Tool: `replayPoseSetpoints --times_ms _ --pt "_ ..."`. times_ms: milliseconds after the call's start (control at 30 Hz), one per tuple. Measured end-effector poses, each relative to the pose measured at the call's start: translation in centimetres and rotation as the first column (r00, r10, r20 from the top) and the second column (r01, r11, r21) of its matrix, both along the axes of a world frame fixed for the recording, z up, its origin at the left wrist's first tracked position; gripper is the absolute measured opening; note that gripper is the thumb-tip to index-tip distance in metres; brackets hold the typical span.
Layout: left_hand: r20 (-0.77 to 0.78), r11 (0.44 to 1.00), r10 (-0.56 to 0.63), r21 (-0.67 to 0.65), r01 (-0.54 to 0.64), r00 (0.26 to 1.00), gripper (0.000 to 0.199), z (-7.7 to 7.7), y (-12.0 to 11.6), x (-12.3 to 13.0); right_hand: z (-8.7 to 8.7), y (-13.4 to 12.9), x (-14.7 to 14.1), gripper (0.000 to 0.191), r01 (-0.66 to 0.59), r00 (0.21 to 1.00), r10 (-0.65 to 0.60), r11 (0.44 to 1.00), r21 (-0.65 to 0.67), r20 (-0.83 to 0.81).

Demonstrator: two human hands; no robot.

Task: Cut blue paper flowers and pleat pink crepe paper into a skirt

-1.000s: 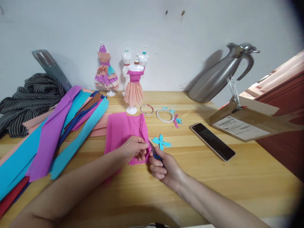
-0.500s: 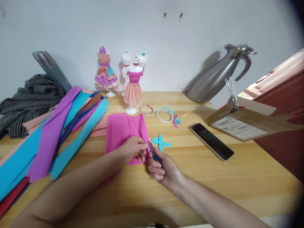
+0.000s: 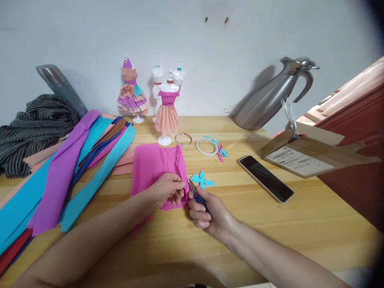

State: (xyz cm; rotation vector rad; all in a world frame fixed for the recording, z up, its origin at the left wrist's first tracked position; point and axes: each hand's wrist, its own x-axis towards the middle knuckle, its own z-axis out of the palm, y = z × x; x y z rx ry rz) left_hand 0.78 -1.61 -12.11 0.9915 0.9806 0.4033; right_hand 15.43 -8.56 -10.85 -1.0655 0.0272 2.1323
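My left hand (image 3: 170, 191) is closed, thumb and fingers pinching near the right edge of a magenta crepe paper sheet (image 3: 150, 160) that lies folded on the wooden table. Just to its right, my right hand (image 3: 207, 210) grips small scissors (image 3: 196, 195) with blue handles. Their metal blades point up and left, close beside the paper's edge; whether they touch it I cannot tell. Beyond the blade tips lies a turquoise petal-shaped cutout (image 3: 203, 180), flat on the table. Part of the sheet is hidden under my left hand and forearm.
Coloured crepe strips (image 3: 60, 176) and a striped cloth (image 3: 39, 128) spread at left. Dressed mini mannequins (image 3: 167, 116) stand at the back, near tape rolls (image 3: 207, 147) and scraps (image 3: 223, 153). At right are a phone (image 3: 267, 179), an open cardboard box (image 3: 300, 154) and a steel jug (image 3: 267, 100).
The view has shifted slightly. My right hand, with the scissors, has drawn a little to the right, away from the paper's edge. My left hand keeps its place on the paper.
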Motion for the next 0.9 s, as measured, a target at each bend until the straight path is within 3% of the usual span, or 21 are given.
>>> replayPoseSetpoints --times_ms 600,900 --pt "-0.006 0.999 -0.035 -0.001 0.035 0.999 0.022 -0.1 0.1 0.0 -0.7 1.2 -0.4 0.048 -0.04 0.996 0.035 0.998 0.058 0.085" --pt "0.061 0.999 0.019 -0.033 -0.017 0.998 0.023 0.4 0.3 -0.1 -0.7 -0.4 -0.1 0.045 -0.064 0.996 0.06 0.996 0.061 0.062"
